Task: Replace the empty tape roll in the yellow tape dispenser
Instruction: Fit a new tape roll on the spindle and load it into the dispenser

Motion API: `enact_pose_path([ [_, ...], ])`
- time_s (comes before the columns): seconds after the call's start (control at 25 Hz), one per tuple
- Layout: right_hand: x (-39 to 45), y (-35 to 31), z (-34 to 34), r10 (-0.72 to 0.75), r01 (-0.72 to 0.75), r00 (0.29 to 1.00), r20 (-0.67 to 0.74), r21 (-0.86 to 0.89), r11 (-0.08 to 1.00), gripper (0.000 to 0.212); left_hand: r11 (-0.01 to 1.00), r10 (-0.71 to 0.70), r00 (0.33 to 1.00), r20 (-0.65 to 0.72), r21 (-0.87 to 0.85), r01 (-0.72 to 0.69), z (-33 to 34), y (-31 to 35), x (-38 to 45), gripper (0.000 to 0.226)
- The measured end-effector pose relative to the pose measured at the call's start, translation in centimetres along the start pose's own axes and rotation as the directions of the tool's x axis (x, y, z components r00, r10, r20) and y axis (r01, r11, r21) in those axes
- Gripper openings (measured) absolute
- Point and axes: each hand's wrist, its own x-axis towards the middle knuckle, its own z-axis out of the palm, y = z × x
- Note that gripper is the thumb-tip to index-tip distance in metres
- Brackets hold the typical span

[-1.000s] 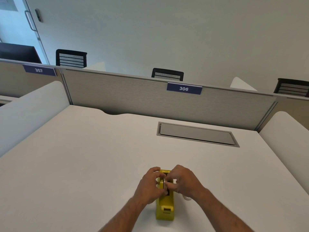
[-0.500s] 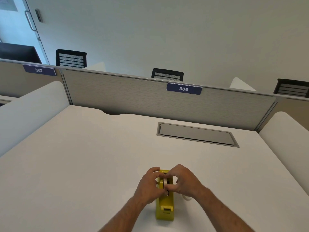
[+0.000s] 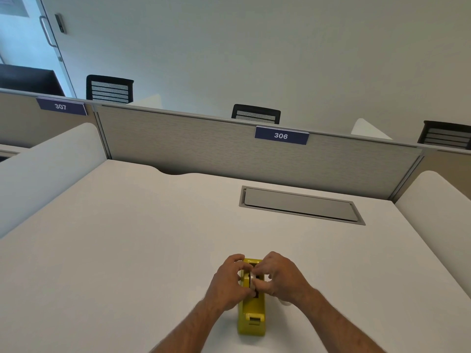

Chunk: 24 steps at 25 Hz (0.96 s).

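A yellow tape dispenser (image 3: 251,315) stands on the white desk (image 3: 127,250) near its front edge, cutter end toward me. My left hand (image 3: 229,281) grips its left side. My right hand (image 3: 280,276) pinches a pale tape roll (image 3: 252,278) that sits upright in the dispenser's slot, thumb and fingers closed around it. The roll is mostly hidden by both hands. A small pale object (image 3: 285,302) peeks out on the desk under my right wrist; what it is I cannot tell.
A grey cable hatch (image 3: 300,205) is set into the desk behind the dispenser. A grey partition (image 3: 204,149) labelled 306 closes the back. White side panels (image 3: 38,169) flank the desk. Black chairs (image 3: 256,114) stand beyond the partition.
My fingers have shifted slightly around the roll in the dispenser. The dispenser has stayed in place.
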Motion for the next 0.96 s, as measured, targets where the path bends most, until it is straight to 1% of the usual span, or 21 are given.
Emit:
enact_pose_path([
  [0.12, 0.2, 0.0, -0.4, 0.004, -0.004, 1.0, 0.002, 0.005, 1.0, 0.022, 1.0, 0.006, 1.0, 0.005, 0.003, -0.006, 0.0, -0.1, 0.0, 0.057],
  [0.24, 0.2, -0.1, -0.7, -0.003, 0.004, 1.0, 0.02, -0.01, 1.0, 0.029, 1.0, 0.018, 1.0, 0.014, -0.007, -0.018, -0.2, -0.2, 0.0, 0.056],
  [0.32, 0.2, -0.1, -0.7, -0.004, 0.004, 1.0, 0.023, -0.018, 1.0, 0.029, 1.0, 0.022, 1.0, 0.018, -0.012, -0.021, -0.3, -0.2, 0.1, 0.056],
  [0.52, 0.7, -0.1, -0.9, 0.005, -0.004, 0.999, 0.04, -0.006, 1.0, 0.017, 0.999, 0.023, 1.0, 0.01, -0.037, -0.023, -0.3, -0.3, 0.0, 0.05],
  [0.64, 1.0, -0.2, -1.1, -0.002, 0.003, 0.998, 0.057, -0.019, 1.0, 0.016, 0.999, 0.021, 1.0, 0.002, -0.04, -0.021, -0.3, -0.3, 0.0, 0.047],
  [0.76, 1.0, -0.2, -1.5, 0.013, -0.012, 0.997, 0.072, -0.016, 1.0, 0.023, 1.0, 0.013, 1.0, 0.002, -0.025, -0.013, -0.2, -0.3, 0.1, 0.052],
  [0.88, 0.8, -0.2, -1.5, 0.026, -0.019, 0.991, 0.129, -0.052, 0.998, 0.042, 1.0, 0.009, 1.0, 0.002, -0.006, -0.009, 0.0, -0.2, 0.1, 0.058],
  [0.96, 0.6, -0.2, -1.2, 0.025, -0.014, 0.991, 0.129, -0.081, 0.997, 0.049, 1.0, 0.004, 1.0, 0.008, 0.009, -0.004, 0.0, -0.3, 0.2, 0.06],
])
